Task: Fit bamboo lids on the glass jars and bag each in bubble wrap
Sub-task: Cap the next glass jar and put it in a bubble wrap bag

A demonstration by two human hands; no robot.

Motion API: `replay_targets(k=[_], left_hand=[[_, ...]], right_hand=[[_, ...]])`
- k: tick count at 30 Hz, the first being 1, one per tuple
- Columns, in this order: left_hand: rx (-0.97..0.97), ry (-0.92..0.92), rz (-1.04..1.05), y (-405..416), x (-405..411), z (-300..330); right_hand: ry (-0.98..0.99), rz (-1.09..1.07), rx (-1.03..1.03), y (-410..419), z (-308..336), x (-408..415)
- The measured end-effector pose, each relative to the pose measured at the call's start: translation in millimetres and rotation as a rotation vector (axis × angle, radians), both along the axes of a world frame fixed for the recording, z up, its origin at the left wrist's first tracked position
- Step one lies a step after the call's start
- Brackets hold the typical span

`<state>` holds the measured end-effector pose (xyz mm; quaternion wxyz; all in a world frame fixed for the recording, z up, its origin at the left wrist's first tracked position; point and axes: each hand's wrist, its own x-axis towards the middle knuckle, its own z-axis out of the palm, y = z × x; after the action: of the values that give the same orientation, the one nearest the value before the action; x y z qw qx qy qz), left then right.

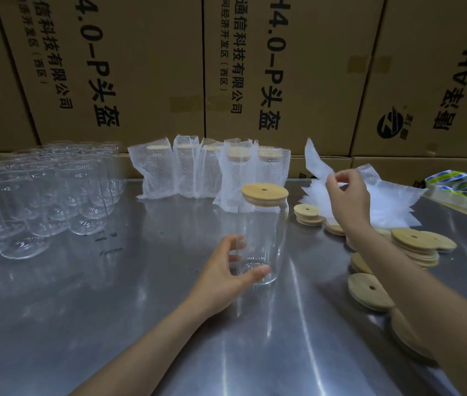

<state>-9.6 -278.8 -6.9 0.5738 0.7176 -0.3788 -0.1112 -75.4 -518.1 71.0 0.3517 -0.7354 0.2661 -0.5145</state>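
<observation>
We work at a steel table [83, 324] backed by stacked cartons [140, 67], with a crowd of bare jars [41, 192] at far left and a row of bagged jars [209, 170] along the back. To the right lie the pile of bubble-wrap bags [369, 204] and loose bamboo lids [415, 244] (some stacked, some scattered).

The lidded jar [263, 238] stands upright at centre, its bamboo lid [264, 192] already seated. Our left hand [226, 270] curls round the jar's lower body, thumb in front, fingers behind the glass. Our right hand [343, 195] is well apart to the right, pinching the edge of one bubble-wrap bag [316, 164] lifted from the pile.

We judge the risks to be these: smooth glass slipping from a one-handed grip, or the bag mouth catching the overhanging lid and knocking it loose.
</observation>
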Motion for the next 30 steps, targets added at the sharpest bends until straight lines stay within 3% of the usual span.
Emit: replay_targets(k=[5, 8, 10, 15, 18, 23, 27, 30], left_hand=[[-0.047, 0.056, 0.017, 2, -3, 5], [-0.182, 0.074, 0.049, 4, -6, 11], [-0.333, 0.172, 0.044, 8, -6, 21], [-0.668, 0.507, -0.012, 32, 1, 42], [-0.715, 0.631, -0.083, 41, 5, 50], [-0.649, 0.470, 0.230, 33, 20, 38], [-0.581, 0.376, 0.322, 40, 38, 29], [-0.317, 0.196, 0.434, 48, 55, 24]], right_hand=[[-0.275, 0.211, -0.146, 65, 31, -22], [-0.326, 0.327, -0.246, 106, 42, -27], [-0.261, 0.370, -0.410, 132, 41, -28], [0.062, 0.295, -1.043, 166, 14, -22], [0.209, 0.256, -1.178, 171, -5, -17], [0.139, 0.181, -1.143, 172, -27, -17], [-0.005, 0.059, -0.870, 149, -23, -17], [0.024, 0.107, -0.579, 128, -27, -19]])
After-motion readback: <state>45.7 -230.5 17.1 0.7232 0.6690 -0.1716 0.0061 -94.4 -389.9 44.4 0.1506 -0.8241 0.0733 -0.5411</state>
